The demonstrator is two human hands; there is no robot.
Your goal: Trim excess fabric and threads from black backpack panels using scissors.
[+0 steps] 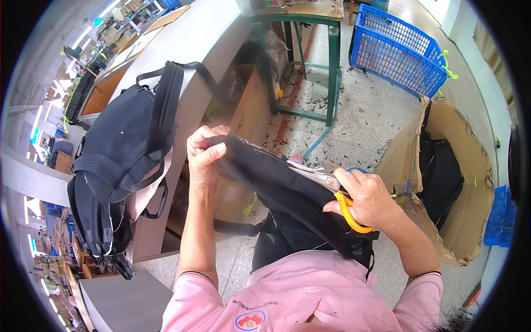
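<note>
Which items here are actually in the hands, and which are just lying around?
In hand:
- black bag piece, gripped at its top edge by the left hand
- yellow-handled scissors, in the right hand against the fabric

Lying about:
- black backpacks piled on the grey table
- blue crate on the floor
- cardboard box holding another black bag
- green-framed table

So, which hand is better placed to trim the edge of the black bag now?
The right hand, I think: it holds the yellow-handled scissors right at the edge of the black bag. The left hand is busy gripping the bag's upper end, holding it up.
</note>
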